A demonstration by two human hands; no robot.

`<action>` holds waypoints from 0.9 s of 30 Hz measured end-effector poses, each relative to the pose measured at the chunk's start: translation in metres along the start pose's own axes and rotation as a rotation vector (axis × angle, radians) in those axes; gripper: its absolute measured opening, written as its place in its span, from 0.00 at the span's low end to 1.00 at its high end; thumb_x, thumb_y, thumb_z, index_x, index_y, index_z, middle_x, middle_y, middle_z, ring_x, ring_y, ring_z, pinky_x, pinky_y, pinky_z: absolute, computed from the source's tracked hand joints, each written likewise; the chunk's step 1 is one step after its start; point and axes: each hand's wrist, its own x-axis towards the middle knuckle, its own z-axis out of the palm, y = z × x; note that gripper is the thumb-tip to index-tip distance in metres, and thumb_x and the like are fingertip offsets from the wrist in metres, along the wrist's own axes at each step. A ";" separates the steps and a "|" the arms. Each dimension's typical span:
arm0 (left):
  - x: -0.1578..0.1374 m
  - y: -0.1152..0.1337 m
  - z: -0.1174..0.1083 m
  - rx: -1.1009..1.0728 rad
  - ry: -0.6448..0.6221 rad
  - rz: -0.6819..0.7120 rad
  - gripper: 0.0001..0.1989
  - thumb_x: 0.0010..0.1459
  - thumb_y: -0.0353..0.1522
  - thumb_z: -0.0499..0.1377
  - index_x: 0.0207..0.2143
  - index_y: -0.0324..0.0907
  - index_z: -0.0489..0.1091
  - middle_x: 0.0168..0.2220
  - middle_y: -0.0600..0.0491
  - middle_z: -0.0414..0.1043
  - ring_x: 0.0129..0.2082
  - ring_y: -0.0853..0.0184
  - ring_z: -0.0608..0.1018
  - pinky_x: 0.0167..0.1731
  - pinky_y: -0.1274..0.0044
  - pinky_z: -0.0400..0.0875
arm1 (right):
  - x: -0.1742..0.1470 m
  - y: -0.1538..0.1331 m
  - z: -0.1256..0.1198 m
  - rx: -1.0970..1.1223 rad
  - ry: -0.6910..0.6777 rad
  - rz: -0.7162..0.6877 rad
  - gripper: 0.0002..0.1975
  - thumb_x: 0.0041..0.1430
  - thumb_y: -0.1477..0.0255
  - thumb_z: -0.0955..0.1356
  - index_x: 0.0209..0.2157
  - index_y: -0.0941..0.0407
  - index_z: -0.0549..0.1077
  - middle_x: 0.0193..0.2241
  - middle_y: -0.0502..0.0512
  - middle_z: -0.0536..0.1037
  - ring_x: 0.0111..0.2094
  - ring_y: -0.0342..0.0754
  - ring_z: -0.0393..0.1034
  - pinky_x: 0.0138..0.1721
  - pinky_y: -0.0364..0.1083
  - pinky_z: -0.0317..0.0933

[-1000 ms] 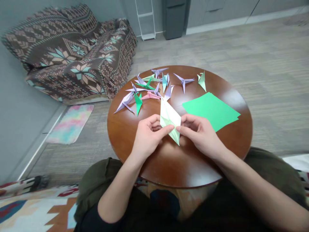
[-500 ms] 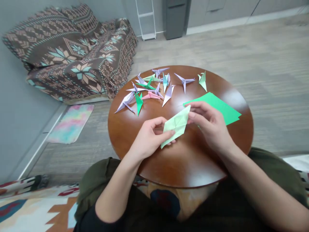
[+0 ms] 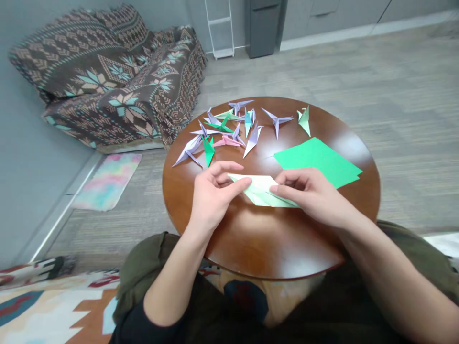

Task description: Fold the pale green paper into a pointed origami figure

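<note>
Folding pale green paper at a round wooden table (image 3: pixel 272 248).

Beyond the table's far left edge lies a patterned blanket (image 3: pixel 114 76). On the table, green sheets (image 3: pixel 319 160) lie right of centre and folded paper cranes (image 3: pixel 229 126) crowd its far side, none blocking the hands. At the table's middle the left hand (image 3: pixel 211 196) and right hand (image 3: pixel 311 193) each pinch one end of the folded paper (image 3: pixel 263 188), fingers closed on it.

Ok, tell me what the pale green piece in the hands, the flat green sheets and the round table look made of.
Pale green folded piece: thin matte paper, judging by its sharp creases and white underside. Flat bright green square sheets: the same kind of paper, matte, lying flat with crisp edges. Round brown table: looks like glossy varnished wood, with faint grain and bright reflections; it could be veneer.
</note>
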 end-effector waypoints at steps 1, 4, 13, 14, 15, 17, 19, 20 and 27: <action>0.000 0.000 0.000 -0.012 -0.004 -0.008 0.18 0.48 0.36 0.76 0.40 0.41 0.76 0.25 0.56 0.79 0.24 0.69 0.78 0.27 0.79 0.70 | 0.000 -0.001 0.001 0.029 -0.020 0.014 0.14 0.63 0.62 0.72 0.27 0.56 0.74 0.22 0.46 0.69 0.24 0.42 0.60 0.26 0.43 0.50; -0.003 0.001 0.002 0.050 -0.042 -0.026 0.17 0.48 0.35 0.76 0.38 0.41 0.77 0.22 0.57 0.77 0.22 0.71 0.76 0.26 0.80 0.67 | -0.001 -0.004 0.007 0.085 -0.059 0.030 0.11 0.61 0.65 0.73 0.31 0.57 0.76 0.25 0.47 0.72 0.27 0.42 0.63 0.28 0.43 0.52; -0.007 -0.004 0.013 -0.133 -0.118 -0.042 0.12 0.52 0.36 0.74 0.34 0.40 0.77 0.28 0.55 0.79 0.28 0.70 0.77 0.32 0.79 0.71 | -0.003 -0.004 0.018 0.221 0.026 0.055 0.16 0.56 0.62 0.76 0.26 0.58 0.73 0.22 0.47 0.70 0.24 0.41 0.61 0.25 0.42 0.51; -0.006 -0.005 0.014 -0.131 -0.127 -0.036 0.11 0.53 0.36 0.73 0.31 0.39 0.77 0.28 0.55 0.78 0.27 0.71 0.76 0.32 0.79 0.71 | -0.003 -0.005 0.019 0.232 0.049 0.052 0.16 0.55 0.62 0.77 0.26 0.58 0.73 0.22 0.47 0.70 0.23 0.41 0.61 0.25 0.42 0.51; -0.006 -0.006 0.015 -0.117 -0.127 -0.029 0.11 0.54 0.37 0.73 0.29 0.39 0.77 0.26 0.55 0.76 0.26 0.72 0.74 0.31 0.79 0.69 | -0.003 -0.005 0.019 0.240 0.065 0.051 0.16 0.55 0.62 0.77 0.26 0.58 0.73 0.21 0.47 0.70 0.23 0.41 0.60 0.24 0.42 0.51; -0.006 -0.007 0.015 -0.088 -0.107 -0.019 0.12 0.55 0.38 0.72 0.27 0.39 0.77 0.23 0.57 0.71 0.24 0.73 0.69 0.27 0.79 0.64 | -0.003 -0.006 0.020 0.251 0.077 0.055 0.16 0.54 0.62 0.77 0.25 0.58 0.73 0.21 0.47 0.71 0.22 0.41 0.60 0.23 0.41 0.50; -0.005 -0.008 0.013 -0.073 -0.094 -0.025 0.13 0.56 0.39 0.71 0.26 0.40 0.76 0.20 0.58 0.67 0.22 0.74 0.65 0.24 0.79 0.59 | -0.003 -0.006 0.020 0.251 0.078 0.059 0.16 0.53 0.62 0.77 0.25 0.58 0.73 0.21 0.47 0.71 0.22 0.41 0.60 0.23 0.42 0.50; -0.005 -0.008 0.012 -0.067 -0.093 -0.032 0.14 0.56 0.39 0.71 0.26 0.40 0.76 0.20 0.58 0.66 0.21 0.74 0.64 0.23 0.78 0.58 | -0.003 -0.006 0.020 0.249 0.078 0.061 0.16 0.53 0.62 0.77 0.25 0.57 0.73 0.21 0.46 0.71 0.22 0.41 0.60 0.23 0.42 0.50; -0.006 0.000 0.012 0.062 -0.110 -0.038 0.15 0.54 0.38 0.71 0.22 0.39 0.74 0.17 0.57 0.68 0.19 0.73 0.66 0.22 0.79 0.61 | -0.001 -0.002 0.019 0.204 -0.011 0.071 0.13 0.57 0.62 0.76 0.29 0.57 0.77 0.26 0.50 0.76 0.27 0.46 0.67 0.28 0.44 0.57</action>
